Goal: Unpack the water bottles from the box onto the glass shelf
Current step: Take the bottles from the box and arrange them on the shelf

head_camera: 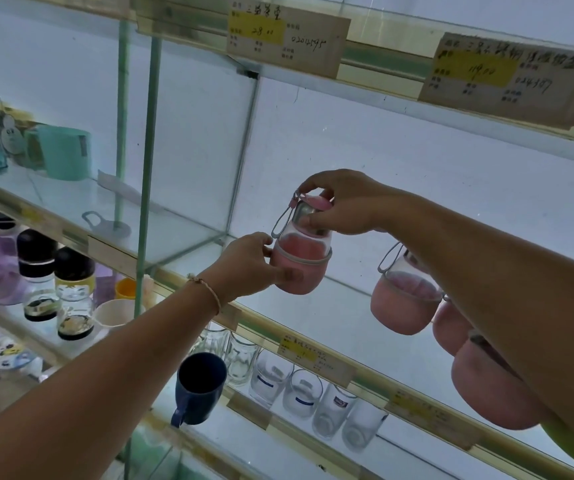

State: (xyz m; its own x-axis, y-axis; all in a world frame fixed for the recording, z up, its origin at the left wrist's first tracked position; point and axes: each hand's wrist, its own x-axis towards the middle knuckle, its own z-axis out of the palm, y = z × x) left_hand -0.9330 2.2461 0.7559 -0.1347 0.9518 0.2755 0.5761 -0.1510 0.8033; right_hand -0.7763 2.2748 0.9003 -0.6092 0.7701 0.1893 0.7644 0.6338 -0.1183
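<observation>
Dim, bluish backlit haze, soft overall focus, wide-angle bending at edges.

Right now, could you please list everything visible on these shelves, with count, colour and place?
held water bottle: one, pink sleeve and clear top, between both hands at the glass shelf
other water bottles: at least three, pink, same shelf at right, partly hidden
price cards: two, tan with yellow, upper shelf edge
black-capped bottles: two, clear, lower shelf at left
mug: one, dark blue, lower shelf
drinking glasses: about six, clear, right of the mug
cup: one, teal, far left compartment
left hand: one, grips the held bottle's pink base
right hand: one, pinches its top
</observation>
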